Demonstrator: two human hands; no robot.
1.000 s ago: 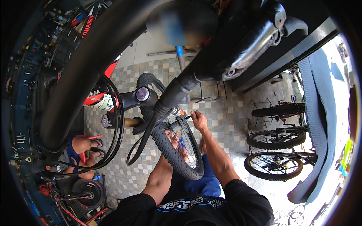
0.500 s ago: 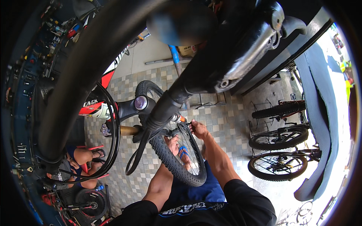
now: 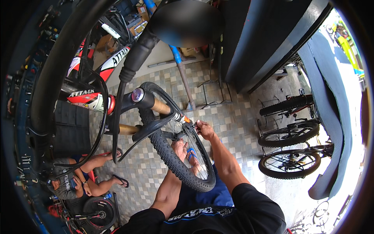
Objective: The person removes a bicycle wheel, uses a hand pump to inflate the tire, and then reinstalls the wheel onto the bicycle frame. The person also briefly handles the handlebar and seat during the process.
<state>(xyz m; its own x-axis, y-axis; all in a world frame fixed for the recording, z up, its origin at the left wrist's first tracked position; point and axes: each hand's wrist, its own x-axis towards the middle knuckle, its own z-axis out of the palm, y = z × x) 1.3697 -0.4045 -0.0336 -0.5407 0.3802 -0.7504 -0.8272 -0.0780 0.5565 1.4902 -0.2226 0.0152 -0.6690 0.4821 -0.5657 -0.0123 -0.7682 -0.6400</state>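
Note:
A bicycle's front wheel (image 3: pixel 163 160) with a knobby black tyre stands in a suspension fork with gold upper tubes (image 3: pixel 160 106). My right hand (image 3: pixel 205 130) is at the fork's lower end, beside an orange-marked section (image 3: pixel 186 119). Its fingers are pinched together on something small and dark that I cannot make out. My left hand (image 3: pixel 180 149) reaches in from the other side of the wheel, its fingers curled up near the hub (image 3: pixel 178 137). Tyre and spokes partly hide that hand. Black cables (image 3: pixel 106 113) loop down left of the fork.
Close overhead runs a dark handlebar (image 3: pixel 58 78). A seated person (image 3: pixel 74 181) is at lower left, near a small wheel (image 3: pixel 97 212). Several parked bicycles (image 3: pixel 290 163) stand at right by a grey sheet (image 3: pixel 327 97). A blue-topped pole (image 3: pixel 181 66) stands beyond the wheel on the tiled floor (image 3: pixel 233 136).
The handlebar and its grip have shifted up and left in view, baring more of the fork. Both hands keep nearly the same places. The seated person's legs have stretched out.

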